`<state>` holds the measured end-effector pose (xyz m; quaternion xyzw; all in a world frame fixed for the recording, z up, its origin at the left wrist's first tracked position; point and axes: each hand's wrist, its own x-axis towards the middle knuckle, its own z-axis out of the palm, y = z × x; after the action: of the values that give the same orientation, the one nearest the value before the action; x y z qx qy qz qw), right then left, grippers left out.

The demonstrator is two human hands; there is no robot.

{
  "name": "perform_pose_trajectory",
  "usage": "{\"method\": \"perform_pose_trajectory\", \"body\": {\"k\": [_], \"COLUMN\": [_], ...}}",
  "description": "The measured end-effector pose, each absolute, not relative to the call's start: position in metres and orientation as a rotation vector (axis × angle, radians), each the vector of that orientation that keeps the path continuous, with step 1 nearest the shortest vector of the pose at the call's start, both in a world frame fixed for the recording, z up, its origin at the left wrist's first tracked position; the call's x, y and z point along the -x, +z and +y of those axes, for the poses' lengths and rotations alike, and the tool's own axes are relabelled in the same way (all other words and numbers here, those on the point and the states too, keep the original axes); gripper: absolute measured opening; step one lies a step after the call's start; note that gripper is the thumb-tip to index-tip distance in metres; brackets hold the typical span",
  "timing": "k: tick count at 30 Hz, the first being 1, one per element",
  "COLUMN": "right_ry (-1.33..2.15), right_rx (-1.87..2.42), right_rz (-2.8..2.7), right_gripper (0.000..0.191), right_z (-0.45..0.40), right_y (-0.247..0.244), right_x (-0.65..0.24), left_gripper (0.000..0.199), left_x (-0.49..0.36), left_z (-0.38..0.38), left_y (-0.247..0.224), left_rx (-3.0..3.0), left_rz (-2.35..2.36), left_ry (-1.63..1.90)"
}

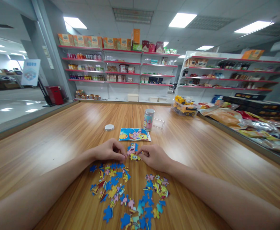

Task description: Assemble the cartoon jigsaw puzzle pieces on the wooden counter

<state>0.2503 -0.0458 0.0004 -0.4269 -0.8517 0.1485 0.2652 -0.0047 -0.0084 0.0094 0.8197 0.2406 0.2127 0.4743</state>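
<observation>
A small joined cluster of jigsaw pieces [132, 149], pink, blue and yellow, lies on the wooden table between my two hands. At its right edge, the closed fingers of my right hand [155, 156] pinch a jigsaw piece, mostly hidden by the fingertips. My left hand [112, 150] rests at the cluster's left side with fingers curled and thumb against them; whether anything is in them is hidden. Just beyond lies the cartoon picture sheet [132, 134]. Nearer to me are loose jigsaw pieces in two heaps, a left heap [113, 180] and a right heap [148, 201].
A printed jar [149, 119] with a silver lid stands on the sheet's far right corner, beside a clear box-like frame [159, 124]. A round lid [109, 127] lies farther left. A clear bin of toy trucks [185, 107] and packaged snacks [238, 119] sit at right.
</observation>
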Motion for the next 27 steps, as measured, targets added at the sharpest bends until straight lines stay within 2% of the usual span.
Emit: {"method": "perform_pose_trajectory", "body": {"k": [5, 12, 27], "right_ry": [0.408, 0.466, 0.499], "right_rx": [0.948, 0.425, 0.457], "right_rz": [-2.275, -2.608, -2.538], "right_gripper": [0.023, 0.037, 0.030], "right_z": [-0.054, -0.073, -0.066], "right_y": [0.002, 0.015, 0.009], "right_x": [-0.251, -0.248, -0.251], "left_gripper": [0.021, 0.019, 0.019], "left_x": [0.004, 0.005, 0.001], "left_z": [-0.008, -0.007, -0.009], "left_y": [0.011, 0.015, 0.019], "left_rx": [-2.089, -2.092, -2.130], "left_rz": [0.522, 0.500, 0.454], "left_ry": [0.389, 0.347, 0.289]}}
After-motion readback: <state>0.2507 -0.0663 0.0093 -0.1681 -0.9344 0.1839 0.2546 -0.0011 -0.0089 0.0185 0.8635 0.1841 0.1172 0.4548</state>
